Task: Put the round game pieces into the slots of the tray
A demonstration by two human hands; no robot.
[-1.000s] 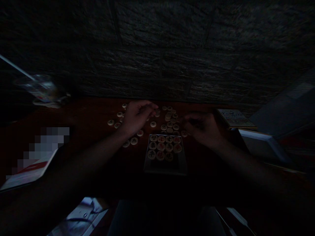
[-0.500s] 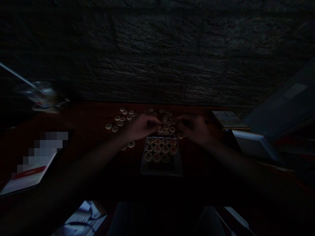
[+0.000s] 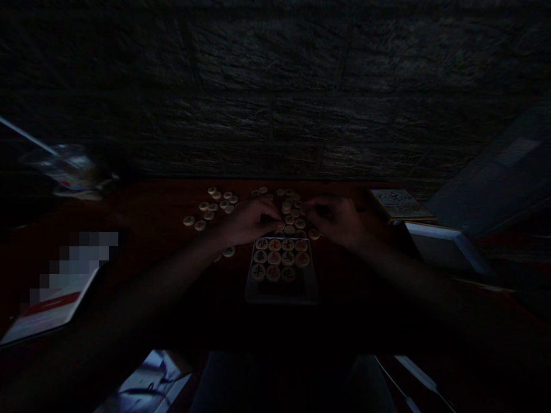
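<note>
The scene is very dark. Several round pale game pieces with red or black characters lie scattered (image 3: 217, 202) on a dark red table (image 3: 150, 229). More pieces sit in rows inside a shallow rectangular tray (image 3: 282, 287). My left hand (image 3: 247, 221) hovers just beyond the tray's far left corner, fingers curled in a pinch over the loose pieces. My right hand (image 3: 336, 221) rests opposite it, fingers bent together above the same heap (image 3: 293, 215). Whether either hand holds a piece is hidden.
A clear plastic cup with a straw (image 3: 64, 166) stands at the far left. A white and red booklet (image 3: 47, 307) lies near left. A small box (image 3: 398, 205) and a white case (image 3: 443, 246) sit at the right. A stone wall rises behind the table.
My left hand has drawn back from the far scattered pieces toward the tray's far edge. My right hand has shifted left, so both hands now sit close together over the heap.
</note>
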